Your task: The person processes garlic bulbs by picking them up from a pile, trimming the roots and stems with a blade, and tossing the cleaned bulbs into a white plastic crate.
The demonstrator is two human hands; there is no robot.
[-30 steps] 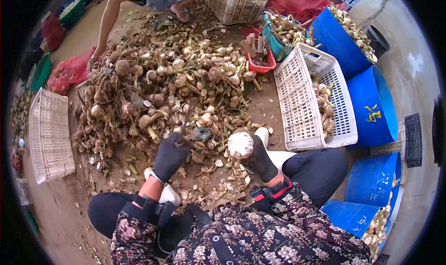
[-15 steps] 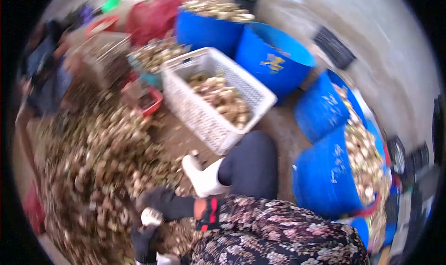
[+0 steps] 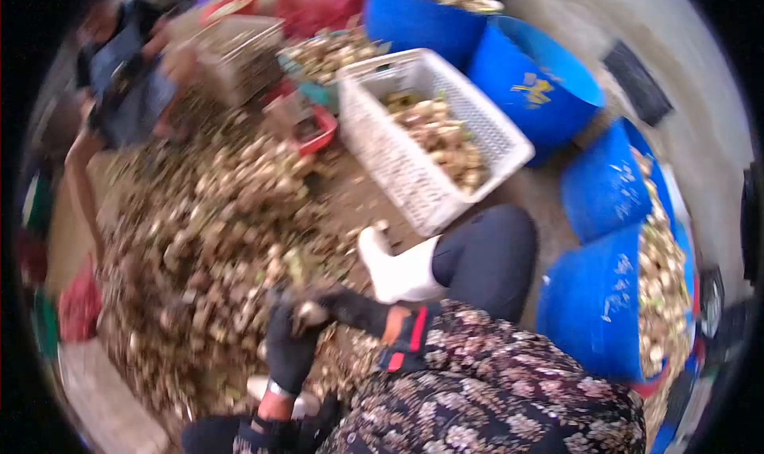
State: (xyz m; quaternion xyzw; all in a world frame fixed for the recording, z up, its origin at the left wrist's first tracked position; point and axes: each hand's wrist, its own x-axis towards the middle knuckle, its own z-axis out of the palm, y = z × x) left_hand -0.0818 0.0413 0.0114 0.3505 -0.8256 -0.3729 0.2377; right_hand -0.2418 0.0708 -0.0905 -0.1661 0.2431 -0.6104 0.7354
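Note:
Both my hands, in dark gloves, meet over a heap of bulbs that look like garlic, near the lower middle. My left hand [image 3: 290, 350] comes up from below, its fingers closed around a pale garlic bulb [image 3: 309, 314]. From the right reaches my right hand [image 3: 350, 307], fingers curled at the same bulb; blur hides whether it grips anything else. Loose garlic bulbs with dry stalks [image 3: 215, 251] spread over the ground beyond my hands. A white boot [image 3: 398, 271] of mine rests beside the heap.
A white perforated crate [image 3: 390, 175] partly filled with bulbs stands ahead. Blue tubs [image 3: 533, 96] curve around it, several heaped with bulbs. Another person [image 3: 127, 88] sits at the upper left, an arm reaching down. A red tray [image 3: 320, 132] lies near the crate.
The view has shifted, so the crate, tubs and heap appear farther right and higher. My hands have come up together with the bulb between them.

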